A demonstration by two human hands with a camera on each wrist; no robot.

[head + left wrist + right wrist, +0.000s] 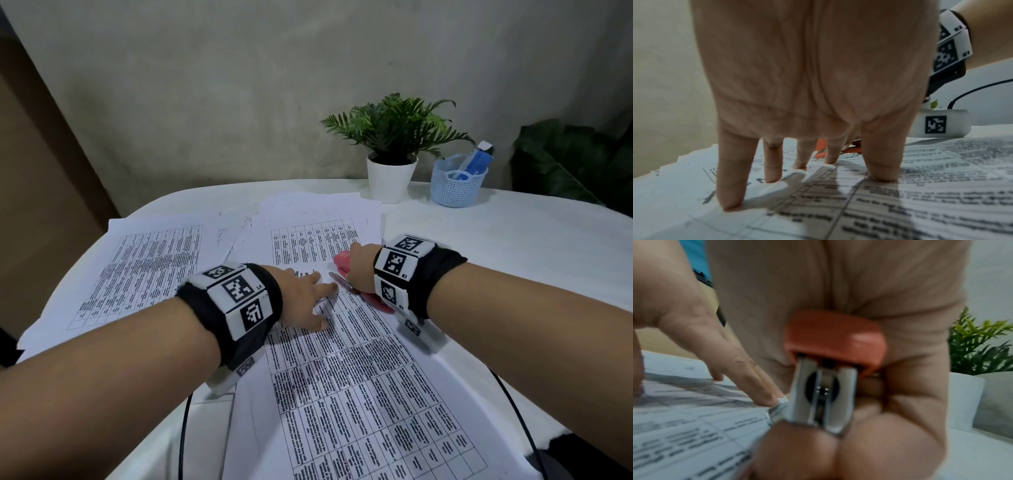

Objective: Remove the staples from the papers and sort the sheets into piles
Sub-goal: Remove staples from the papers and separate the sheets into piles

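A printed set of sheets (356,383) with tables lies in front of me on the white table (513,233). My left hand (308,298) presses its top corner flat with spread, straight fingers (731,186). My right hand (359,267) grips a red stapler (342,257) whose metal end (824,395) meets the paper corner beside the left fingertips (764,395). The staple itself is hidden. One pile of sheets (150,267) lies at the left, another pile (315,219) behind the hands.
A potted green plant (392,161) and a blue mesh basket (457,183) with blue items stand at the back right of the table. Black cables (185,442) hang from both wrists near the front edge. A wall rises close behind the table.
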